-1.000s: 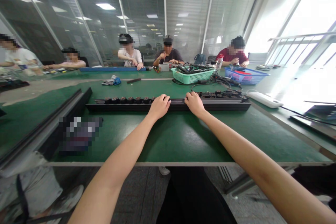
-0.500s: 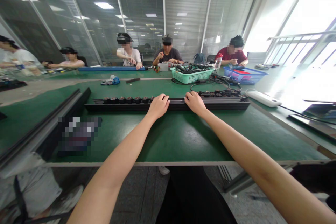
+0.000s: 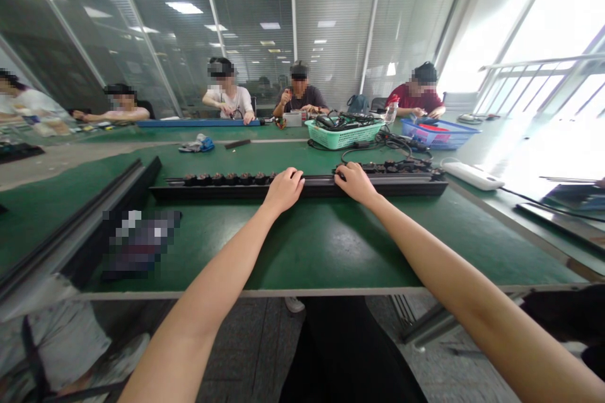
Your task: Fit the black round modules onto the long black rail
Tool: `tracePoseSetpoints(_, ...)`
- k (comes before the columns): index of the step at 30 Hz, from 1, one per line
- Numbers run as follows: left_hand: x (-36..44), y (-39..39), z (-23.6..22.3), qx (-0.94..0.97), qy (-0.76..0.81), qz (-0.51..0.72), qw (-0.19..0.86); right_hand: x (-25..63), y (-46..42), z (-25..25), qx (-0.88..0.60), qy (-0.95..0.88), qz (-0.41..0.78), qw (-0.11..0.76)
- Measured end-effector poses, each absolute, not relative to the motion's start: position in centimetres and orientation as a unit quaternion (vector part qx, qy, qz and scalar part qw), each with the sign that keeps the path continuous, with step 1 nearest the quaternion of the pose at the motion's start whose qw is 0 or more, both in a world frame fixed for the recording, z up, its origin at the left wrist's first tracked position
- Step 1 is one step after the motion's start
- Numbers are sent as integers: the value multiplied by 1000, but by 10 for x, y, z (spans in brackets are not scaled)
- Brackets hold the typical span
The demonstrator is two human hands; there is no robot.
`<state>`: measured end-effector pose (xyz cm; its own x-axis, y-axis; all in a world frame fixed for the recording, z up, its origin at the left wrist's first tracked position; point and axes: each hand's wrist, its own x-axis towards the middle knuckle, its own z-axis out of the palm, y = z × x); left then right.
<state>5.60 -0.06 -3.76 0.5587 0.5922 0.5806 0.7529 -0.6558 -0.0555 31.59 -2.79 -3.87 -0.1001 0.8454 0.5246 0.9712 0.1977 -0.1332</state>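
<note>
A long black rail (image 3: 227,191) lies across the green table in front of me, with a row of small dark round parts (image 3: 231,179) along its left half. My left hand (image 3: 284,189) is closed over the rail near its middle, fingers curled over the far side. Just to the right, my right hand (image 3: 355,182) rests on the rail with bent fingers pressed together. Something dark shows under its fingertips, too small to name. More dark parts (image 3: 401,167) lie behind the rail's right half.
Behind the rail stand a green basket (image 3: 347,137) of cables and a blue basket (image 3: 444,137). A white power strip (image 3: 472,175) sits at right. Other long black profiles (image 3: 113,220) lie at left, beside a blurred dark packet (image 3: 142,245). Several people work across the table.
My right hand has shifted slightly right along the rail, and its fingers are more bunched. My left hand stays at the same spot on the rail. The view has moved a little.
</note>
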Motion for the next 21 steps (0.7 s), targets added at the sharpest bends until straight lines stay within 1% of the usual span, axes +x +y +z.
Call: tracePoseSetpoints(21,56,0,-38,-871,-387,-264,145,315,-39,-33,-634,-727,-126,234)
